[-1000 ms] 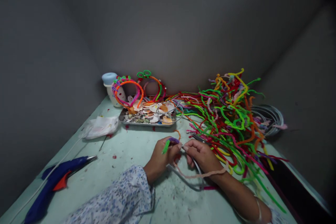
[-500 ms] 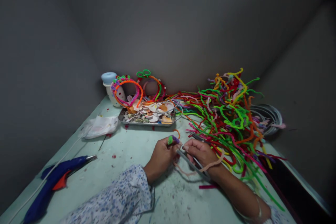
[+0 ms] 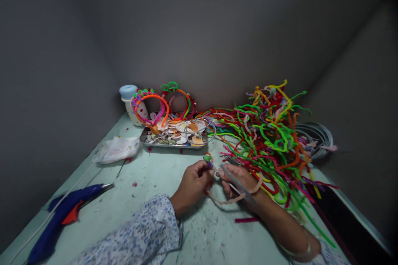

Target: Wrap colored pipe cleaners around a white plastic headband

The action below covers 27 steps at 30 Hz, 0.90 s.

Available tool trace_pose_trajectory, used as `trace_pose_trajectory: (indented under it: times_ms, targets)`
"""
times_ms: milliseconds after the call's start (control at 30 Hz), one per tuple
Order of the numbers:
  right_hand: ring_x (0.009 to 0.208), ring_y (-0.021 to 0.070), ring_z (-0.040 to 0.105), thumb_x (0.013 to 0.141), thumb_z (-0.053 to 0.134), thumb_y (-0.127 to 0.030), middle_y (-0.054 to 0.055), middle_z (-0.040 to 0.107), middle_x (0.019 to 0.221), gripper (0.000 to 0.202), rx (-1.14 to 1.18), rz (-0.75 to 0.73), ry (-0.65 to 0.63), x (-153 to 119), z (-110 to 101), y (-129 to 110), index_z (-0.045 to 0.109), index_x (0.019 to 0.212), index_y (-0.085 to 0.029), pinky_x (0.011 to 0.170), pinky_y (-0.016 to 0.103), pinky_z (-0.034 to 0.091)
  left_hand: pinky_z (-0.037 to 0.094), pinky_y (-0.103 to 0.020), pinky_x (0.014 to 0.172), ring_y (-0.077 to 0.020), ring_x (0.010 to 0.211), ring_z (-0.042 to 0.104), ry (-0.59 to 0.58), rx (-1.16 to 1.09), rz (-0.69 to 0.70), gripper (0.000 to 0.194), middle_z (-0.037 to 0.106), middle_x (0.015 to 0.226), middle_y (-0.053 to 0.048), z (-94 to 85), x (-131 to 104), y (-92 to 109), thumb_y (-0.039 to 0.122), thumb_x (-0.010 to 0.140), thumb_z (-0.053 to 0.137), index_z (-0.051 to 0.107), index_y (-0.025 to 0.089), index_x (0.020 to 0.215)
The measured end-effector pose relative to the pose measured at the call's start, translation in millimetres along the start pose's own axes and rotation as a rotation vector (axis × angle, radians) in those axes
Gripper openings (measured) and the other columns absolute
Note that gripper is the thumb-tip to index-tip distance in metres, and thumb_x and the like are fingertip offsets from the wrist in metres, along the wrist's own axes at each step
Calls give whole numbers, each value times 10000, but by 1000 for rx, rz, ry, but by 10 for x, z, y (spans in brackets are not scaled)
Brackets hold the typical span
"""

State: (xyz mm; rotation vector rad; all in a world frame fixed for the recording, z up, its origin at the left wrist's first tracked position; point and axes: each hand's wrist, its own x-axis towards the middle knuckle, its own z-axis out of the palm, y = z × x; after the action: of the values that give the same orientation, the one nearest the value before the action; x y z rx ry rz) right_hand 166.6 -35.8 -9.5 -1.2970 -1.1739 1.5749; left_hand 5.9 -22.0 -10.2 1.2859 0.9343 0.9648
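Observation:
Near the middle of the table, my left hand pinches a small piece of green and purple pipe cleaner. Close beside it on the right, my right hand has its fingers closed, and a grey strip-like tool lies across them, slanting down toward the wrist. The fingertips of both hands almost meet at the small piece. A pale pink pipe cleaner curves below, from the left hand up to the right wrist. What the right fingertips pinch is too small to make out.
A metal tray of shells stands behind, with decorated headbands and a blue-lidded jar. Pipe cleaners pile up at right, beside a wire coil. A blue glue gun and plastic bag lie left.
The green and purple piece has turned more upright between my left fingers. In my right hand, the grey tool has shifted up and now crosses over the fingers. The pink pipe cleaner has moved slightly.

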Motion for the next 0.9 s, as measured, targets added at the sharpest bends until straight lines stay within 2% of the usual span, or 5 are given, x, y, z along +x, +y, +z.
trace_pose_trajectory:
  times_ms: [100, 300, 633, 800, 900]
  targets:
    - [363, 65, 410, 698, 637, -456, -62, 498, 457, 294, 74, 60, -17, -59, 15, -66, 534, 713, -181, 386, 180, 316, 371, -218, 520, -92, 540, 455, -11, -22, -25, 207, 558, 661, 1, 3, 7, -7, 315, 761, 622, 621, 122, 835]
    - [393, 72, 414, 734, 619, -452, -54, 489, 473, 288, 54, 17, -52, -139, 37, -168, 525, 673, -186, 405, 193, 307, 389, -219, 524, -100, 552, 469, -17, 12, -21, 213, 564, 660, -5, -10, 13, -20, 317, 761, 620, 646, 123, 846]
    - [346, 76, 408, 700, 649, -465, -62, 500, 432, 300, 105, 48, -51, -49, 8, -34, 519, 668, -196, 376, 200, 306, 386, -213, 488, -100, 522, 476, -13, 19, -37, 220, 555, 636, 5, -1, 17, -24, 331, 768, 615, 625, 127, 848]
    - [344, 87, 427, 685, 642, -475, -57, 515, 423, 290, 92, -61, 126, 57, -11, 56, 550, 698, -200, 376, 207, 329, 432, -220, 614, -117, 687, 542, 182, 70, 74, 214, 605, 844, -38, -7, 34, -4, 308, 707, 694, 650, 148, 842]
    - [351, 94, 433, 698, 637, -479, -65, 506, 417, 293, 42, -147, 224, 81, -7, 106, 546, 719, -201, 388, 217, 350, 418, -213, 557, -99, 608, 520, 226, 40, 22, 214, 587, 759, -20, -20, 21, -19, 331, 704, 701, 632, 147, 787]
